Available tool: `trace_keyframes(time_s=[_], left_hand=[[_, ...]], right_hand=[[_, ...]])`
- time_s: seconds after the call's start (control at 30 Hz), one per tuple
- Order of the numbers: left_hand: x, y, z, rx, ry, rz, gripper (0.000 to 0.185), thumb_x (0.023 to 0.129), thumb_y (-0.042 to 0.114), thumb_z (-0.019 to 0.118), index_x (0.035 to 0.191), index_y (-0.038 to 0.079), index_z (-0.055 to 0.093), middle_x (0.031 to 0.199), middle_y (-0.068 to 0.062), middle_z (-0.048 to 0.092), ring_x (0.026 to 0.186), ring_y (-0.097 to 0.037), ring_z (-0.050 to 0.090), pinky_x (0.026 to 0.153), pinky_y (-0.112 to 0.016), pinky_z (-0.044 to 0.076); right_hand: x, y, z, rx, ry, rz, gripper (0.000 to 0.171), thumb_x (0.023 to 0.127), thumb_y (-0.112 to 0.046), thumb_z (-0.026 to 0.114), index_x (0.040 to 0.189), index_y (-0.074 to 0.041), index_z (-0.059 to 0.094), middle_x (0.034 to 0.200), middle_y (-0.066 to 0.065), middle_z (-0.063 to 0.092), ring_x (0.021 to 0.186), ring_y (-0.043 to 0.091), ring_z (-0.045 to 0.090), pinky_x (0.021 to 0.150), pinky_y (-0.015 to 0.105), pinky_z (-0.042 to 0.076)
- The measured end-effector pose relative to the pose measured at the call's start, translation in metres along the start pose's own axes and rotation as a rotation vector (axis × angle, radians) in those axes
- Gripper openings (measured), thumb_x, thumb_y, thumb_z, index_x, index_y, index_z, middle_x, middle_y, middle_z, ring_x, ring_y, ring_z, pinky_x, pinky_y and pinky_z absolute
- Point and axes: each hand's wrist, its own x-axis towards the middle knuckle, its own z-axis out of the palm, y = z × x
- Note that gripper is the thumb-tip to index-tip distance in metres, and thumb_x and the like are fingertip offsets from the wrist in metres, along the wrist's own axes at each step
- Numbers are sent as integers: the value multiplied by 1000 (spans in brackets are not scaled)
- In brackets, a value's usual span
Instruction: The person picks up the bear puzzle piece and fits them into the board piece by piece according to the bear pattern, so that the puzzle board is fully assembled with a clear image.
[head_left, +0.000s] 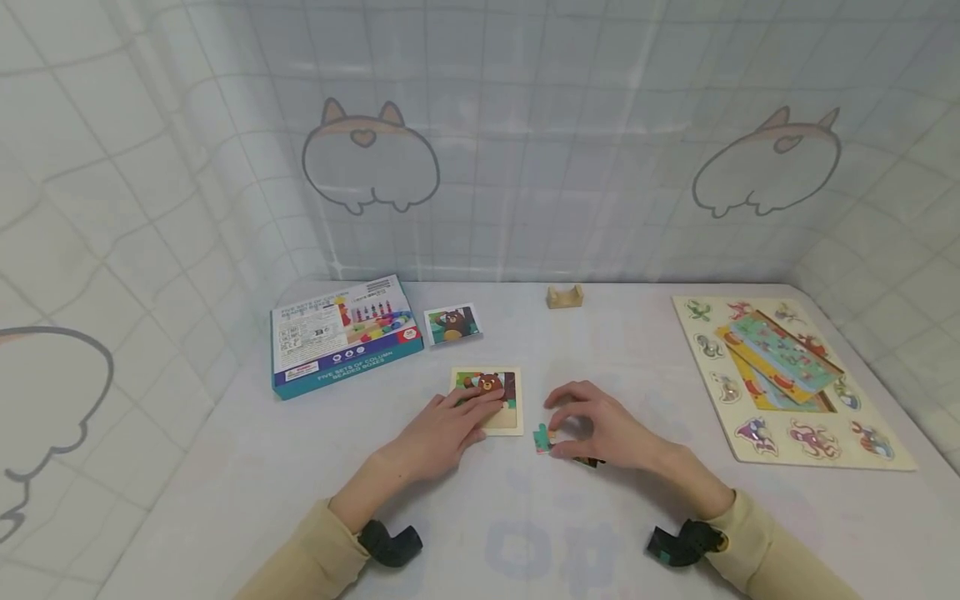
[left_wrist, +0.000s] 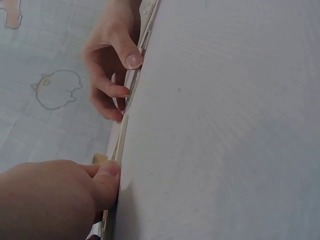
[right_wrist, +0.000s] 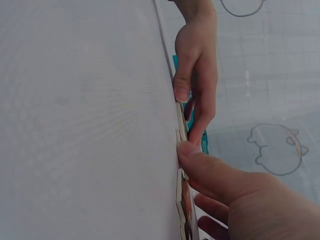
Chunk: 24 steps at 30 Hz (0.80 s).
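Note:
A small wooden puzzle tray [head_left: 512, 423] with a brown bear picture lies at the table's middle. My left hand [head_left: 454, 427] rests flat on its lower left part, fingers straight; its thumb [left_wrist: 108, 176] lies at the tray's edge. Just right of the tray, my right hand [head_left: 594, 427] is curled over loose puzzle pieces. Its thumb [right_wrist: 187, 150] and fingertips pinch a green puzzle piece [head_left: 542, 439] lying on the table. A darker piece [head_left: 589, 461] peeks out under the palm. The wrist views show both hands edge-on against the white tabletop.
A toy box [head_left: 341, 335] with a teal edge lies at the back left, with a bear picture card [head_left: 452, 323] beside it. A small wooden block [head_left: 564, 296] sits at the back centre. On the right lies an animal peg board [head_left: 817, 442] with stacked boards [head_left: 783, 354] on it.

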Motion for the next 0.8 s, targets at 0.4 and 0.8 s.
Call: trace_keyframes(time_s=[0.4,0.8], left_hand=[[-1,-2,4,17,32,38,51,99,38,42,148,28,30,152,9,25,138,-20,25,106,-56,32],[-8,-16,-1,-222,113,1,47,91,39,60,134,27,50,140,12,43,134,-13,35,109,-39,34]], right_hand=[[-3,1,1,14,12,-52,16,75,-33,79,86,-27,69,115,-7,57,112,10,47,93,34,44],[-3,0,2,46,13,-23,16,75,-33,78,87,-27,69,115,-8,56,110,10,48,93,34,44]])
